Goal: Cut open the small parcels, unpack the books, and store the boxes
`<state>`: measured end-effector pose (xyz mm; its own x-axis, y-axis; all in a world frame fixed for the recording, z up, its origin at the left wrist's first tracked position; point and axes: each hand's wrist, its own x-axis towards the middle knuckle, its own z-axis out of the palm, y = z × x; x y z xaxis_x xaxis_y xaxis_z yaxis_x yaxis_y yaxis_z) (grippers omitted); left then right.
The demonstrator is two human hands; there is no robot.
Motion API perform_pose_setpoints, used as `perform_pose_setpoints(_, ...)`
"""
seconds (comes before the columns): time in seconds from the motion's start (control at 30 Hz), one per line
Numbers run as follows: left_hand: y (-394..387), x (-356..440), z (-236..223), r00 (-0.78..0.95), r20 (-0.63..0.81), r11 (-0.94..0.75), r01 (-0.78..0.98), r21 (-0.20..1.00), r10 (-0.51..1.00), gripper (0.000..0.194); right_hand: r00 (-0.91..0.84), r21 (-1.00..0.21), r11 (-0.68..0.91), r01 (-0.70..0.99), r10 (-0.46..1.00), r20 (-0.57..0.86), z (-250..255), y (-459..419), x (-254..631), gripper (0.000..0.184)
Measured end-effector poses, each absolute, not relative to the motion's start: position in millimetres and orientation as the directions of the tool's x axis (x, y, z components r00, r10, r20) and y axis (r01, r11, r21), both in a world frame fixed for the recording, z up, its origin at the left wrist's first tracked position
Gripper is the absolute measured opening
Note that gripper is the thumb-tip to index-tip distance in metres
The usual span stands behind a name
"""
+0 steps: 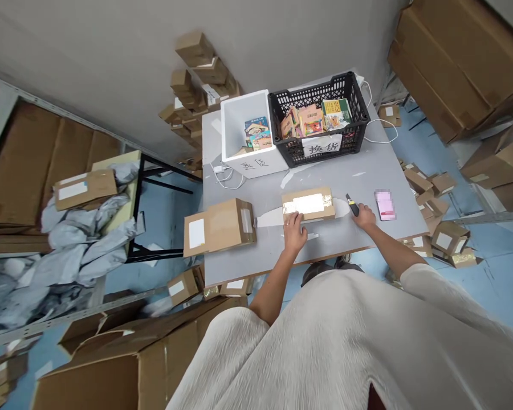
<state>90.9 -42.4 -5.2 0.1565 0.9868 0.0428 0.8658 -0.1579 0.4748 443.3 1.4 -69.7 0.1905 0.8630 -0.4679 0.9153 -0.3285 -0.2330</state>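
My left hand (pixel 294 230) rests on the grey table (pixel 346 239), its fingers against the near edge of a small taped cardboard parcel (pixel 308 205). To the right of the parcel, my right hand (pixel 365 217) is closed on a black and yellow utility knife (pixel 352 205) that points away from me. A larger cardboard box (pixel 220 226) with a white label lies at the table's left edge, overhanging it. A pink phone (pixel 385 205) lies on the table just right of my right hand.
At the table's far side stand a white bin (pixel 244 114) and a black crate (pixel 316 145) with books. Small boxes are stacked against the wall (pixel 196 74) and scattered on the blue floor (pixel 436 228). Big cartons and grey mailing bags (pixel 89 239) fill the left.
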Motion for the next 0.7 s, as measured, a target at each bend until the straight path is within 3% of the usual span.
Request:
perform_pose_setpoints(0.1, -43.4, 90.0, -6.8, 0.147, 0.05, -0.153, 0.864, 0.48, 0.988, 0.061, 0.182, -0.266, -0.332, 0.905, 0.868, -0.462, -72.1, -0.6, 445.6, 0.056)
perform_pose_setpoints(0.2, -43.5, 89.4, -8.0, 0.144, 0.05, -0.151, 0.863, 0.482, 0.988, 0.06, 0.257, -0.363, -0.443, 0.82, 0.851, -0.458, -69.5, 0.3, 449.7, 0.056)
perform_pose_setpoints(0.4, -43.1, 88.4, -7.9, 0.16, 0.068, -0.172, 0.856, 0.488, 0.985, 0.06, 0.307, -0.691, -0.576, 0.437, 0.818, -0.487, -35.1, 26.8, 454.7, 0.033)
perform_pose_setpoints(0.5, -43.0, 88.0, -5.6, 0.182, 0.073, -0.194, 0.847, 0.496, 0.981, 0.06, 0.235, -0.809, -0.487, 0.329, 0.872, -0.429, -2.9, 48.9, 445.6, 0.03)
perform_pose_setpoints(0.6, -43.7, 88.4, -1.4, 0.206, 0.068, -0.212, 0.841, 0.497, 0.976, 0.061, 0.094, -0.83, -0.306, 0.467, 0.95, -0.298, 33.9, 65.3, 422.3, 0.034)
perform_pose_setpoints(0.7, -45.3, 87.6, 3.7, 0.233, 0.055, -0.229, 0.837, 0.498, 0.971, 0.061, -0.195, -0.781, -0.006, 0.624, 0.967, -0.163, 67.6, 70.8, 387.7, 0.043)
